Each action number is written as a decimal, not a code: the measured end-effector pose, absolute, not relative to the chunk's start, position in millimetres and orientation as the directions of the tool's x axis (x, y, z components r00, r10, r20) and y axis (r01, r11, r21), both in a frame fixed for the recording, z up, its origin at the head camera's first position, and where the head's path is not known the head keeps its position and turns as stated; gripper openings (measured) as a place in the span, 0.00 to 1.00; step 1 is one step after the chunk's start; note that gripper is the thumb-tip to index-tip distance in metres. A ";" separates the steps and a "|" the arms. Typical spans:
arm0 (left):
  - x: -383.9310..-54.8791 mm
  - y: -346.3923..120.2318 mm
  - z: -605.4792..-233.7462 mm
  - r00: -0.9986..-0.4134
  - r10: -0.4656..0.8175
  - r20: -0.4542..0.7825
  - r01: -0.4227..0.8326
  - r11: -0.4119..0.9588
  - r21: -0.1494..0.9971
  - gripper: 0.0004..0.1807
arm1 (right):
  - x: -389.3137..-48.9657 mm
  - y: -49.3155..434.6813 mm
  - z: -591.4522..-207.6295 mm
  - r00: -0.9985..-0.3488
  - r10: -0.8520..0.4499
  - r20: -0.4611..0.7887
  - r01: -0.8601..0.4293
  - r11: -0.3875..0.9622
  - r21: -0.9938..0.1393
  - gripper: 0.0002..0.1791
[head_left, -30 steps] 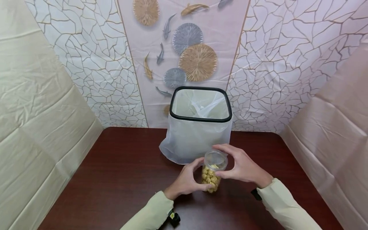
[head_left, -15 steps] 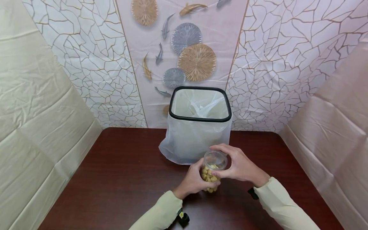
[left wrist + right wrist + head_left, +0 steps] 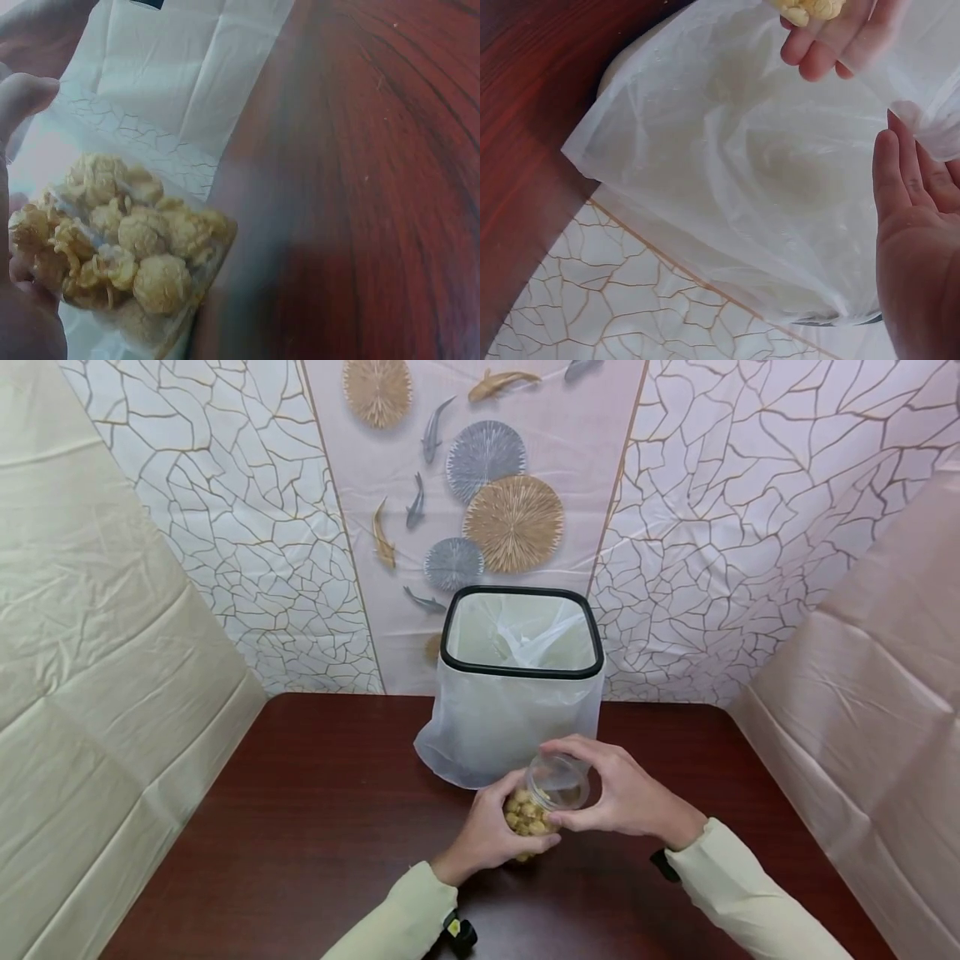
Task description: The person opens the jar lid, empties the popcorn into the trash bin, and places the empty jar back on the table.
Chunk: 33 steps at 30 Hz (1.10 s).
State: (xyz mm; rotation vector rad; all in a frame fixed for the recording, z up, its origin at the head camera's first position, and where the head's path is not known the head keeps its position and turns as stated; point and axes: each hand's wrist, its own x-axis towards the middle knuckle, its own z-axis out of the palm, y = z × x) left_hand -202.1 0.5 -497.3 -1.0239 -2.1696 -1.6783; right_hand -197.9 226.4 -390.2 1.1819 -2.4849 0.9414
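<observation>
A clear jar of caramel popcorn (image 3: 527,817) stands a little above or on the table; I cannot tell which. My left hand (image 3: 486,828) grips its body from the left, thumb in front and fingers behind. Around the round clear top (image 3: 558,777) curve the thumb and fingers of my right hand (image 3: 633,792). Whether that top is a lid still fastened on the jar is unclear. In the left wrist view the popcorn (image 3: 142,240) fills the lower part of the jar. The right wrist view catches the right hand (image 3: 922,210) beside the clear plastic.
Just behind the hands stands a white bin with a black rim (image 3: 522,673), lined with a translucent bag (image 3: 510,718). The dark red wooden table (image 3: 337,793) lies beneath. Patterned cloth (image 3: 247,527) hangs at the back, with plain cream cloth (image 3: 90,710) at the sides.
My left hand first closed further around the jar. Since then it has shifted left with the jar's body, and the jar leans more. The right hand moved slightly left with the top.
</observation>
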 end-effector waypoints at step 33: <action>-186.4 -73.4 -485.6 -0.604 0.365 0.709 0.704 0.662 0.259 0.50 | -189.6 166.7 -407.8 -0.761 -0.516 0.392 -0.649 0.610 -0.455 0.36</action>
